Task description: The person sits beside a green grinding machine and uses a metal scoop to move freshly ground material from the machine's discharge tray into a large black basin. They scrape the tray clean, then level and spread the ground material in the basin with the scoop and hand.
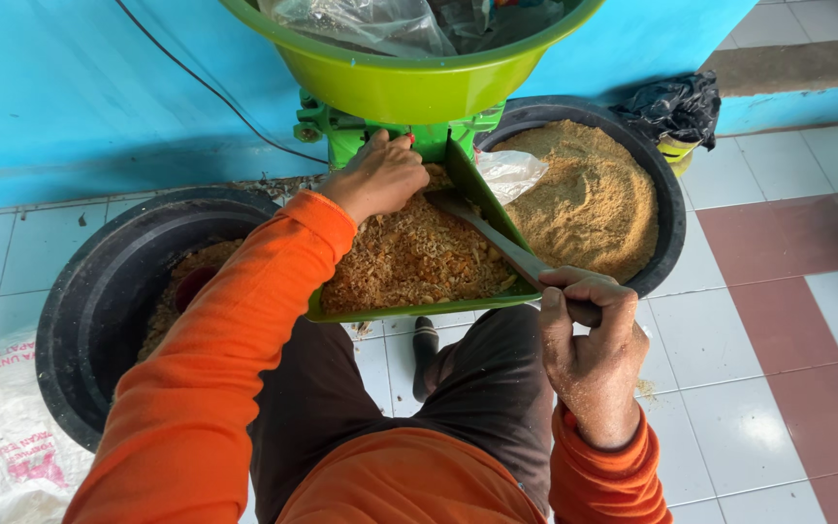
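My left hand (376, 176) rests palm-down at the top of a green chute tray (409, 311), on a heap of brown shredded material (419, 257) under the green machine (409, 87). My right hand (589, 335) grips the handle of a flat metal scraper (492, 238) whose blade lies across the shredded heap. Both arms wear orange sleeves.
A black tub (657, 184) at the right holds fine tan meal and a clear plastic bag (508, 173). A second black tub (89, 301) at the left holds some brown material. A white sack (21, 437) lies at the lower left, a black bag (676, 107) by the blue wall. Tiled floor.
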The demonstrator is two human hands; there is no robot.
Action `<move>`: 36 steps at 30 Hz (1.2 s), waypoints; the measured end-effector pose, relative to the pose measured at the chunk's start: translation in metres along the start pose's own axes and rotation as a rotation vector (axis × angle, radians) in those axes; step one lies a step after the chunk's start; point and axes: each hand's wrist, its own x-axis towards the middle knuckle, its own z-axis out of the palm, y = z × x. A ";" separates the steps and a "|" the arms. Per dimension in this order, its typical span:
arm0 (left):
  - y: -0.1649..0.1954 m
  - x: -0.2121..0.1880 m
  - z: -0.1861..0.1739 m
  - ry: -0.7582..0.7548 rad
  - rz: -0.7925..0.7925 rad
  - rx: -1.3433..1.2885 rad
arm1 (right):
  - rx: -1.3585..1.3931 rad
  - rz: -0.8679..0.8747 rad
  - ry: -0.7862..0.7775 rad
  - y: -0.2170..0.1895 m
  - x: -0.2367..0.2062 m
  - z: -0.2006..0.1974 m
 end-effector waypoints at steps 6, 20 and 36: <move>-0.001 -0.004 -0.005 0.031 0.047 -0.009 | 0.023 0.006 0.000 0.000 -0.002 0.001; -0.013 -0.029 -0.028 0.198 -0.024 -0.495 | 0.031 -0.032 0.010 -0.004 -0.002 0.005; -0.001 -0.074 -0.030 0.301 -0.156 -0.797 | -0.003 -0.213 0.020 0.000 0.009 0.055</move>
